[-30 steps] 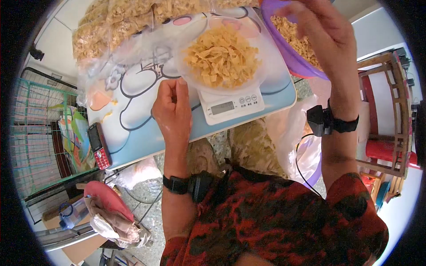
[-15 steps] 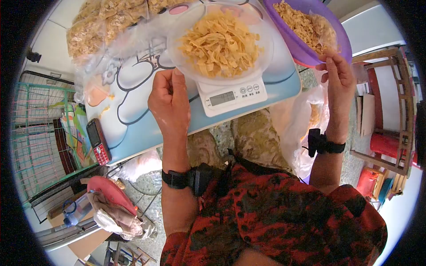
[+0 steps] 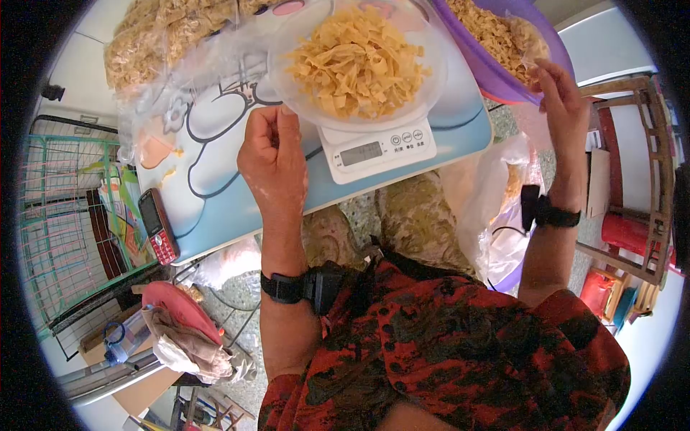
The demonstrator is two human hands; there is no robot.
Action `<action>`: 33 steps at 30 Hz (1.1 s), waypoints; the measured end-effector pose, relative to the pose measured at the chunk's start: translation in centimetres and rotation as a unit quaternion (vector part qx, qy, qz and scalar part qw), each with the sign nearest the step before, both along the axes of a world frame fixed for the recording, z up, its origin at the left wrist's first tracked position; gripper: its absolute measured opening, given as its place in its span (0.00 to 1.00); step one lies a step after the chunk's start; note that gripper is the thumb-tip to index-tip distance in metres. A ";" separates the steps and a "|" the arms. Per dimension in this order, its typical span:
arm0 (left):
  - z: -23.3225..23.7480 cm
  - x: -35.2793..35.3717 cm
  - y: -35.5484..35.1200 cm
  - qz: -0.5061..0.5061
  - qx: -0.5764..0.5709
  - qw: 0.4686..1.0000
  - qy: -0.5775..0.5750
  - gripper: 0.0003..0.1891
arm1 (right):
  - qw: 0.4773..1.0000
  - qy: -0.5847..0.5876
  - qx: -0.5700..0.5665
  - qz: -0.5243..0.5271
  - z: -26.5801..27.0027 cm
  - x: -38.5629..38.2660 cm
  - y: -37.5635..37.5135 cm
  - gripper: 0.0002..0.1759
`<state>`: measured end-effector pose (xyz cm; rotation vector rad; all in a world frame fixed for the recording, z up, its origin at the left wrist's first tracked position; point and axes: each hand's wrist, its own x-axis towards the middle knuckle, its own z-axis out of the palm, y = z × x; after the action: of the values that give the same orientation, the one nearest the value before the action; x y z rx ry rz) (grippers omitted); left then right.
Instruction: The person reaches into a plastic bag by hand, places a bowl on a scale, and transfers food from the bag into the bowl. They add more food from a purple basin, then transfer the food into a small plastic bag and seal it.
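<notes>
My left hand (image 3: pixel 273 161) is closed, thumb pressed on curled fingers, beside the near left rim of a translucent bowl (image 3: pixel 435 82); what it pinches, if anything, is hidden. The bowl holds a heap of flat yellowish strips (image 3: pixel 359 65) and sits on a white scale (image 3: pixel 384 159), whose display digits are too faint to read. My right hand (image 3: pixel 564 108) has its fingers apart at the near edge of a purple basin (image 3: pixel 560 54). More strips (image 3: pixel 492 36) and a clear plastic bag (image 3: pixel 528 43) lie in that basin.
Filled plastic bags (image 3: pixel 147 50) stand at the table's back left. A red and black phone (image 3: pixel 159 228) lies near the left edge of the patterned table (image 3: pixel 233 223). A wire cage (image 3: pixel 65 208) is farther left, with a red stool (image 3: pixel 180 309) below.
My right hand has shifted right and slightly up, and its fingers are now stretched over the basin's edge. My left hand has barely moved.
</notes>
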<state>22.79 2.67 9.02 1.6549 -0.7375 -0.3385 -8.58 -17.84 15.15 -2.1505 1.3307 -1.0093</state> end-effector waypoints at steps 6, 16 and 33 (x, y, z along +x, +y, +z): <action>0.0 0.0 -0.1 0.002 0.006 1.000 0.008 0.10 | 0.971 0.196 0.089 0.105 0.2 -0.6 -8.7 0.19; -1.1 0.3 -0.1 -0.001 -0.019 1.000 0.020 0.09 | 0.831 0.397 0.195 0.337 -0.2 3.3 -12.7 0.33; -1.1 0.3 -0.2 0.000 -0.020 1.000 0.010 0.09 | 0.927 0.282 0.000 0.248 -3.9 -1.1 -14.8 0.12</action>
<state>23.09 2.43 7.90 1.6113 -0.7240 -0.3382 -9.69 -32.64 11.29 -2.6958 0.8927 -0.1911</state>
